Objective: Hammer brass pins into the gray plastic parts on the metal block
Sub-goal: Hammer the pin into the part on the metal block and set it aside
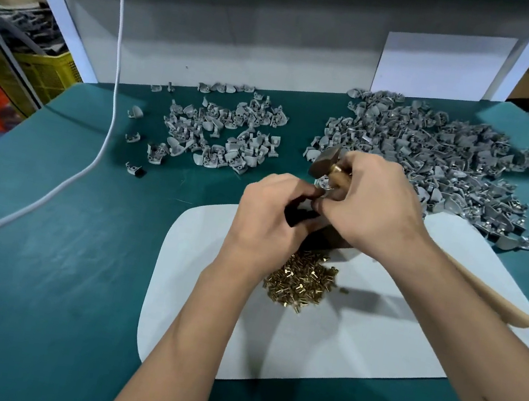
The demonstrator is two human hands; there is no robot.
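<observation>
Brass pins (pixel 300 284) lay heaped on the white mat (pixel 354 346), nearest of all. Beyond them the left hand (pixel 267 214) pinched a gray part (pixel 322 184) on the dark metal block (pixel 330 238). The right hand (pixel 373 203) gripped the hammer (pixel 322 164) near its head. Short, square taps, with the fingers (pixel 313 192) kept low, would probably seat the pin cleanly.
</observation>
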